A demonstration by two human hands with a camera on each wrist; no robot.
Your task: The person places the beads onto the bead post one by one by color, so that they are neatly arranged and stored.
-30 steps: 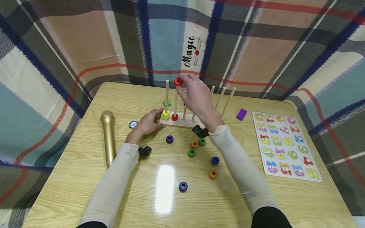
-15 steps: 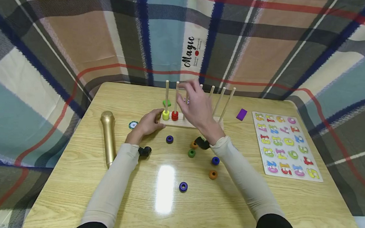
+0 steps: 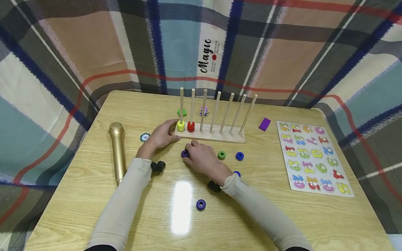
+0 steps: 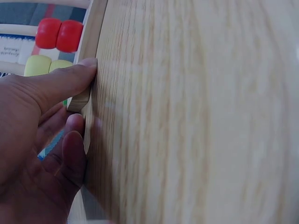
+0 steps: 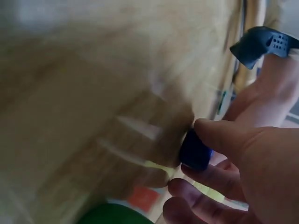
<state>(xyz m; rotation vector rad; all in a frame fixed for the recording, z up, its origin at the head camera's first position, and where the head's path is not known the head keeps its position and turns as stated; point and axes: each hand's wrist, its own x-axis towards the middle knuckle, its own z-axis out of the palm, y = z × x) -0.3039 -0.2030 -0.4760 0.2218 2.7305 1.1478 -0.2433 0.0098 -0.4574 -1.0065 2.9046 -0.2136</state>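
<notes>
In the head view, a wooden peg rack (image 3: 217, 137) with several upright pegs stands near the table's far side. Yellow beads (image 3: 181, 126) sit on its leftmost peg and red beads (image 3: 191, 127) on the one beside it; the left wrist view shows two red beads (image 4: 69, 36). My left hand (image 3: 161, 136) grips the rack's left end, its thumb (image 4: 70, 81) against the front edge. In front of the rack, my right hand (image 3: 202, 158) pinches a dark blue bead (image 5: 196, 150) between thumb and fingers, low at the tabletop.
Loose on the table are a green bead (image 3: 221, 155), a blue bead (image 3: 239, 156) and a dark blue bead (image 3: 201, 204). A gold microphone (image 3: 117, 151) lies left, a number board (image 3: 315, 158) right. A purple block (image 3: 264, 124) and a poker chip (image 3: 145, 137) flank the rack.
My right hand has let a red bead down onto the second peg, left the rack and come toward me to a dark blue bead. My left hand stays at the rack's end.
</notes>
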